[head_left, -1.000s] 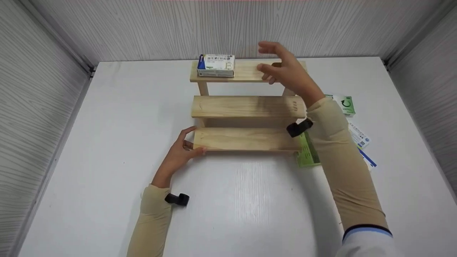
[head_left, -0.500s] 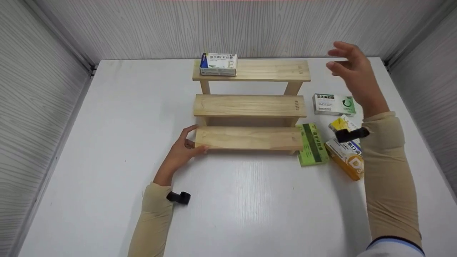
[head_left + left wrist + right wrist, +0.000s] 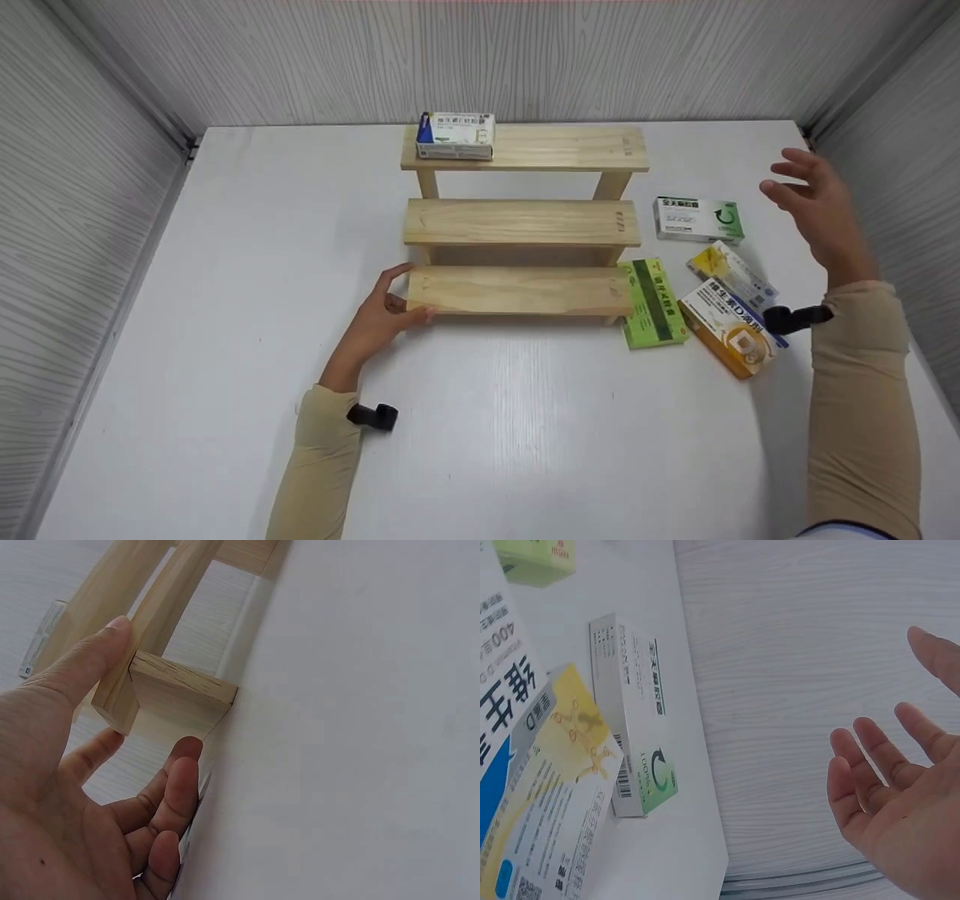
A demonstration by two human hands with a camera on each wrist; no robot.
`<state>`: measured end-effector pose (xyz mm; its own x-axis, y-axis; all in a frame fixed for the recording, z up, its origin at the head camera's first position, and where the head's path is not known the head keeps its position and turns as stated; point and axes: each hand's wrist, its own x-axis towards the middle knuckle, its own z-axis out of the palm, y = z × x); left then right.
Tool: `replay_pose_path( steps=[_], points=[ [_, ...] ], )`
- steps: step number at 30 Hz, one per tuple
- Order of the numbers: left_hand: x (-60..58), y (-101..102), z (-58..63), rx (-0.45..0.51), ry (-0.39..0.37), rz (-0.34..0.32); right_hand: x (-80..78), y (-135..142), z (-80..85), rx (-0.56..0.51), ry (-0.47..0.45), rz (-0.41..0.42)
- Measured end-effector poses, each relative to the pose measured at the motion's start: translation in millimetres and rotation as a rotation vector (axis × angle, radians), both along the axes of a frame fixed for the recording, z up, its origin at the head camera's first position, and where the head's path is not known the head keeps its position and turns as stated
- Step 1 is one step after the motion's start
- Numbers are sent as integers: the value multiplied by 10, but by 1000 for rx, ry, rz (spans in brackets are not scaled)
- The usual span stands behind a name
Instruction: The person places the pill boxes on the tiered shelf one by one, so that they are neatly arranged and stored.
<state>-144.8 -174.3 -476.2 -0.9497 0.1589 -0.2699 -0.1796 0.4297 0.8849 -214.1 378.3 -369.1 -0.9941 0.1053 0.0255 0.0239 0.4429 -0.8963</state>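
Head view: left of centre, the left hand point(image 3: 375, 321) pinches the three-tier wooden rack point(image 3: 521, 223), a closed vitamin E carton point(image 3: 455, 137) on its top; centre right, four medicine cartons point(image 3: 654, 306); far right, the right hand point(image 3: 821, 206), fingers loosely parted.

A: What has shifted?
B: The bare right hand point(image 3: 816, 206), formerly over the pale wooden three-step stand point(image 3: 521, 223), now appears right of the green-and-white rectangular carton point(image 3: 697, 220).
A: What is revealed?
B: The orange-and-white rectangular carton point(image 3: 729, 328), previously mostly hidden by the beige-sleeved right forearm point(image 3: 862, 405).
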Motion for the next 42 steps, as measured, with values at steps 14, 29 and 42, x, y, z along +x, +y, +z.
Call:
replay_pose_path(
  steps=[14, 29, 42],
  points=[
    [17, -20, -37, 3, -8, 10, 77, 126, -365, 231, -233, 73],
    [8, -25, -5, 6, -6, -1, 37, 98, -575, 286, -358, 177],
    [-3, -18, -25, 2, 0, 2, 117, 296, -571, 422, -501, 293]
  ],
)
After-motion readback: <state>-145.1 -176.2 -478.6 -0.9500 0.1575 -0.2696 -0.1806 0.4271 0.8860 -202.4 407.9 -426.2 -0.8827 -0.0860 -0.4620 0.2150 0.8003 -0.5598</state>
